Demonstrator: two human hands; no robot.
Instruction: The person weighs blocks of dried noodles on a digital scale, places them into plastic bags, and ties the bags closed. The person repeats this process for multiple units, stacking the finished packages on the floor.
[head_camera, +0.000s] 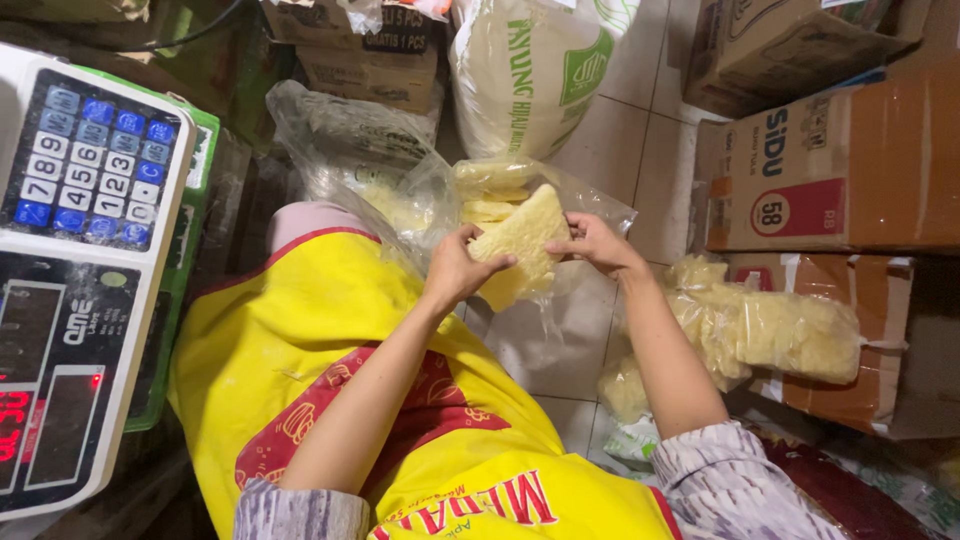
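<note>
- Left hand (455, 268) grips the near edge of a pale yellow cracker stack (520, 245) in a clear plastic bag (545, 300), above the yellow apron (300, 330).
- Right hand (592, 243) pinches the stack's other side.
- Beyond, a white sack (530, 80) stands on the tiled floor (650, 150).

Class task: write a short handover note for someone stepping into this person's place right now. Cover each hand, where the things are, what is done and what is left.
Left hand: grip closed on the near side of a stack of pale yellow crackers.
Right hand: fingers pinch the stack's far edge.
Things: the stack sits in the mouth of a clear plastic bag hanging over the tiled floor. More crackers lie in the open clear bag behind the hands. The digital scale stands to the left.
Done: filled bags of crackers lie by the cardboard boxes on the right.
Left: the held stack is only partly in its bag, which is unsealed.
</note>
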